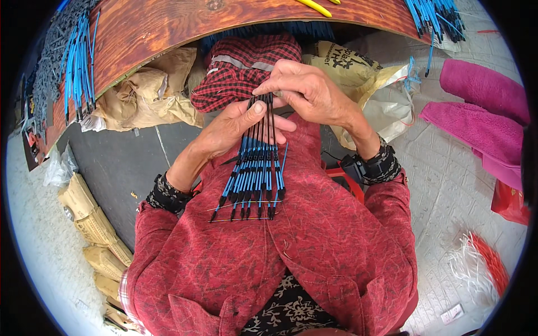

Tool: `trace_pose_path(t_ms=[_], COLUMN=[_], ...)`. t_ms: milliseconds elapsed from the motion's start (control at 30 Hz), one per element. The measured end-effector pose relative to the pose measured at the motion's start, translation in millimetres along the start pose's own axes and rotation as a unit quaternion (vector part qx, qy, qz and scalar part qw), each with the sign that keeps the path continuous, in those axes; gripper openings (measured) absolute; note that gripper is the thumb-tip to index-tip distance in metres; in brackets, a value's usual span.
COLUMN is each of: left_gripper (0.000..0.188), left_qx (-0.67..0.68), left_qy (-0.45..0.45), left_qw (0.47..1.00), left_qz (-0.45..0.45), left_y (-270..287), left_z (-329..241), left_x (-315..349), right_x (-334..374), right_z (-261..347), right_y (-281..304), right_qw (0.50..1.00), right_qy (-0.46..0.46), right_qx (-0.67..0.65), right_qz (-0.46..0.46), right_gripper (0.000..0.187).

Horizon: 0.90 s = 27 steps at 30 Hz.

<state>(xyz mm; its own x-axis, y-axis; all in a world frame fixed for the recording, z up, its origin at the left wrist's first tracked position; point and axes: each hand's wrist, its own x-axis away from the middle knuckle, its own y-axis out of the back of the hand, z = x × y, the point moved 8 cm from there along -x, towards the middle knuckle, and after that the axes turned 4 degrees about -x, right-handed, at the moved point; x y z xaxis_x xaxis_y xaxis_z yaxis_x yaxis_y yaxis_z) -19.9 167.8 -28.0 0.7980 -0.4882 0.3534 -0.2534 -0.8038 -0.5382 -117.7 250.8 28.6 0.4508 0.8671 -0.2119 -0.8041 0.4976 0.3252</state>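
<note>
A fan-shaped bundle of thin umbrella ribs [259, 176], black above and blue below with black joints, lies over my lap. Its rods draw close together at the top and spread lower down, where fine wires cross them. My left hand [230, 126] supports the bundle from the left, its thumb over the black rods and its fingers behind. At the top ends, the thumb and forefinger of my right hand [314, 95] pinch together at the rods. Exactly what sits between those right fingertips is hidden.
Overhead lies a wooden tabletop [162, 25] with blue rods [78, 70] at its left, more blue rods [432, 19] at right, and a yellow-handled tool [315, 7]. Checked cloth [252, 61] and sacks [151, 89] sit beneath. Pink towels [476, 123] are at right; cardboard [92, 218] stands left.
</note>
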Motion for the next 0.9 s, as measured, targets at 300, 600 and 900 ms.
trace_pose_path(t_ms=[300,600,900], left_gripper=[0.068,0.065,0.049], left_qx=[0.005,-0.059,-0.064], left_qy=[0.001,-0.021,-0.049], left_qw=[1.000,0.997,0.996], left_qz=[-0.027,-0.049,-0.029], left_y=[-1,5,1], left_z=[-6,-8,2], left_x=[3,3,-1], right_x=[-2,-6,-12], right_z=[-4,-2,7], right_y=[-1,-6,-22], right_qw=[1.000,0.999,0.997], right_qy=[0.013,0.039,0.057], right_qx=[-0.010,0.014,0.046], right_qz=[-0.002,0.009,0.001], right_gripper=[0.035,0.029,0.014])
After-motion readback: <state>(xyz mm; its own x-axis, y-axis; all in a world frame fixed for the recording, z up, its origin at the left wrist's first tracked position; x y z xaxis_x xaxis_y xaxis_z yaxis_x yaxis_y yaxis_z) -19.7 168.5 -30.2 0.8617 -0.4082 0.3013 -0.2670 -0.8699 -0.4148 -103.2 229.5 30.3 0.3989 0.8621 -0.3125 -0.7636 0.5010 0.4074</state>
